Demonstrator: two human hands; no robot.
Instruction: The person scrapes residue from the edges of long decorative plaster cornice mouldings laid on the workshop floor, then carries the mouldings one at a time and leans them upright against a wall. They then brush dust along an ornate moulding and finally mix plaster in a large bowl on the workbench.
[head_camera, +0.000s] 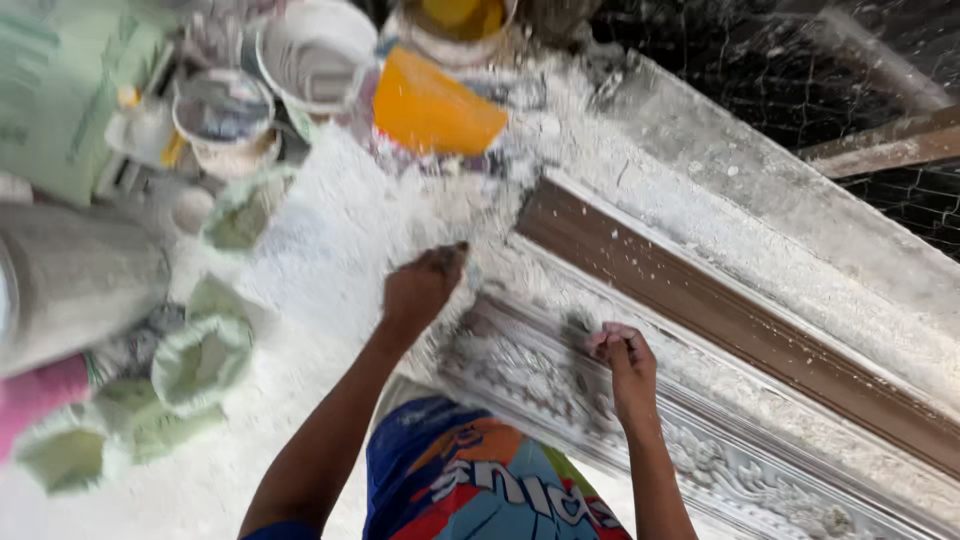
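Nearest the lens, a bright printed garment (480, 480) in blue, orange and red fills the bottom edge, its lower part cut off by the frame. Two bare forearms rise from it.

Left hand (420, 290) is curled into a loose fist, fingertips bunched at the top around something small and dusty; what it pinches is too blurred to name. It hovers at the near end of one long ornate white moulding (560, 385), a carved strip running diagonally toward the lower right, where it leaves the frame.

Right hand (622, 358) is also closed, fingers folded down onto the moulding's carved face, touching it; whether it grips a tool cannot be told.

Beyond the moulding lies one brown wooden strip (720, 310), parallel to it and speckled white. White powder covers the floor (320, 260).

At the top stand one orange scoop-like piece (435, 108), one white bucket (318, 52), one smaller white tub (224, 110) and one yellow-filled pail (458, 22), cut off by the upper edge. At left, several pale green bags (200, 362) sit open, blurred; a grey sack (75, 280) and a pink one (35, 395) are cropped.
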